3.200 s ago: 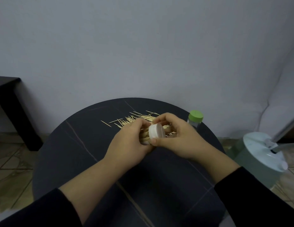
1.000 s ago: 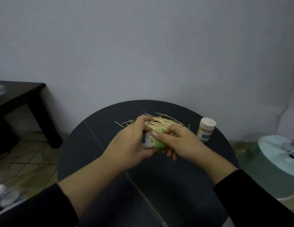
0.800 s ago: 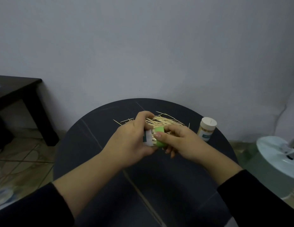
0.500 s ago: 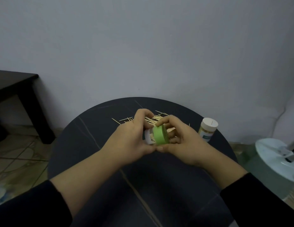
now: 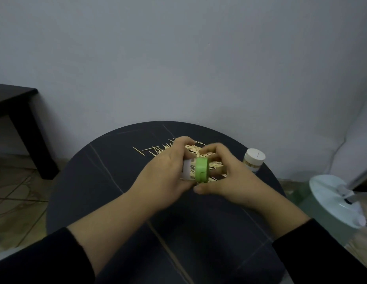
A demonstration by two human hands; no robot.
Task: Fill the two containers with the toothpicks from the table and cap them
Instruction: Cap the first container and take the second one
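My left hand [image 5: 164,177] grips a small clear container [image 5: 187,169] lying sideways above the round dark table [image 5: 109,181]. A green cap [image 5: 201,170] sits at its mouth, with my right hand [image 5: 225,177] curled round the cap from the right. I cannot tell whether the cap is fully seated. Loose toothpicks [image 5: 158,149] lie in a pile behind my hands, partly hidden by them. A second container with a white cap [image 5: 254,159] stands upright at the table's right edge, toothpicks showing through its wall.
A light green fan base [image 5: 334,203] stands on the floor to the right of the table. A dark side table [image 5: 16,111] stands at the far left. A white cushion [image 5: 358,128] fills the right edge. The wall is close behind.
The white-capped container was set upright at the right edge. My hands took up the green-capped container; over the last second my right hand turned the green cap, now facing me edge-on.
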